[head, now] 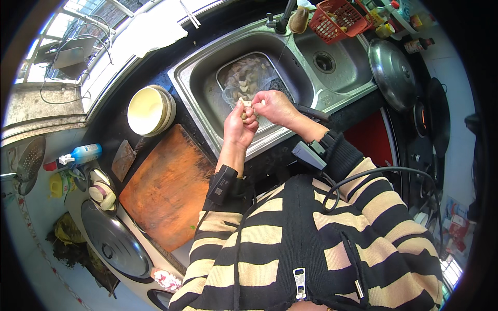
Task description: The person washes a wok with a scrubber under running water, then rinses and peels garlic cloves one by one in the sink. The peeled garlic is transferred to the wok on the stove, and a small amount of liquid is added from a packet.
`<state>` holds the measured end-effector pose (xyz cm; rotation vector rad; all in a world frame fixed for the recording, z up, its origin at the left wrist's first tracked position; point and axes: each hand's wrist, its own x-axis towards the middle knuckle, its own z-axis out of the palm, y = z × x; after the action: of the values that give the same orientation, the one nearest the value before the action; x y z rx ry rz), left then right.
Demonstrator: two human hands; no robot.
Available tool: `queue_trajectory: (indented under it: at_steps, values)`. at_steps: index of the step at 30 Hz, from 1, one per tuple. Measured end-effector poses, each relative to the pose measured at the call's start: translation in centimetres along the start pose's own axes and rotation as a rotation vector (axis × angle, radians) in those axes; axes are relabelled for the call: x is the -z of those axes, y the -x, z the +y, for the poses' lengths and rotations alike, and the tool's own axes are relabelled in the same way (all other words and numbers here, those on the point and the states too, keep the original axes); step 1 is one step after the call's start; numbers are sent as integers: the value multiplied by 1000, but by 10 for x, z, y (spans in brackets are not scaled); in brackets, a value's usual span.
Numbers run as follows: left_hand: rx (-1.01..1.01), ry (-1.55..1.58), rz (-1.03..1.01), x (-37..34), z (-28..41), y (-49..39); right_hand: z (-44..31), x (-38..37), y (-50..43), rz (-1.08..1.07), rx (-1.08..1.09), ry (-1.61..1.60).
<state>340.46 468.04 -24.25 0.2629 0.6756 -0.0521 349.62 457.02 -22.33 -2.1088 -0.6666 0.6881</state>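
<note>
Above the near edge of the large basin of a steel double sink [202, 120], my two hands are close together. My left hand [242, 126] has its fingers curled around small pale pieces of food [245, 103], which look like garlic cloves, though I cannot tell for sure. My right hand [272, 105] pinches at the same pieces from the right, with a small white bit between its fingers. Behind the hands, a rectangular tray in the basin holds a clear plastic bag with pale, wet food pieces [249, 74]. The tap [280, 24] rises at the sink's back.
Left of the sink stand stacked bowls [146, 110], a worn wooden cutting board [167, 186] and a cleaver [123, 160]. A bowl of cut eggplant [102, 192] is farther left. A red basket [336, 21] and a large metal lid [392, 74] lie to the right, near a lit burner [422, 118].
</note>
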Motion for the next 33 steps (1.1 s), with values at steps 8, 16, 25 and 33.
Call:
queue_trajectory:
  at_steps: [8, 16, 25, 33]
  values:
    - [-72, -213, 28, 0, -1, 5, 4, 18, -1, -52, -87, 10]
    - [-110, -544, 91, -5, -3, 5, -2, 12, -2, -62, 47, 206]
    - [-114, -377, 30, -3, 4, 8, 11, 13, -5, -27, -92, 64]
    - [-92, -585, 40, 1, 1, 6, 10, 11, -9, -173, 24, 48]
